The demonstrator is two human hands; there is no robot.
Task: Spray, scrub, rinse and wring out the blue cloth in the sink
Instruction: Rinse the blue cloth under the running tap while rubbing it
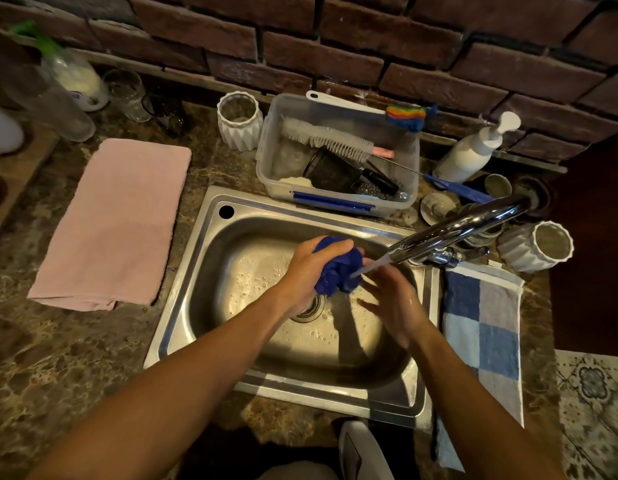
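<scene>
The blue cloth (pixel 338 268) is bunched into a wad above the steel sink (pixel 210 258), over the drain. My left hand (pixel 309 271) grips the wad from its left side. Water streams from the chrome tap (pixel 453 230) onto the right side of the cloth. My right hand (pixel 390 299) hovers just right of the cloth with wet fingers spread, holding nothing. Soapy bubbles dot the basin floor.
A pink towel (pixel 117 223) lies left of the sink and a blue checked towel (pixel 480 327) on the right. Behind the sink a clear tub (pixel 335 154) holds brushes. A white pump bottle (pixel 474 150) and ribbed white cups (pixel 536 245) stand at the right.
</scene>
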